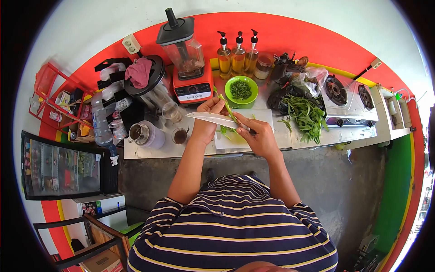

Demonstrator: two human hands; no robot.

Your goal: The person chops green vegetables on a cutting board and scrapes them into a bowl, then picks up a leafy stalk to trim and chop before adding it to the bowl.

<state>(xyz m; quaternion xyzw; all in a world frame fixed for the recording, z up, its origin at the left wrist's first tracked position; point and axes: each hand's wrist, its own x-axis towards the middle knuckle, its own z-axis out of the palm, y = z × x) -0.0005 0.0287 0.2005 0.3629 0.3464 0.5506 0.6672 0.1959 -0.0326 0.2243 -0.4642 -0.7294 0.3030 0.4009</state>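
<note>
My right hand [257,134] is closed round the handle of a kitchen knife [212,119]. Its pale blade points left, level with my left hand [210,119] and passing in front of it. In my left hand is a leafy green stem [228,107], which runs up to the knife near my right fingertips. Both hands are above a white cutting board [263,117] with some green pieces on it. Just behind the board, a lime-green bowl [233,102] holds chopped greens [240,90]. A pile of leafy greens [306,117] lies to the right of my right hand.
Behind my left hand stands a red blender [193,86]. Pump bottles [238,61] line the back wall. A glass of dark liquid [179,136] and a metal pitcher [139,133] are at left. A gas stove [349,102] sits at right, beyond a black plastic bag [277,100].
</note>
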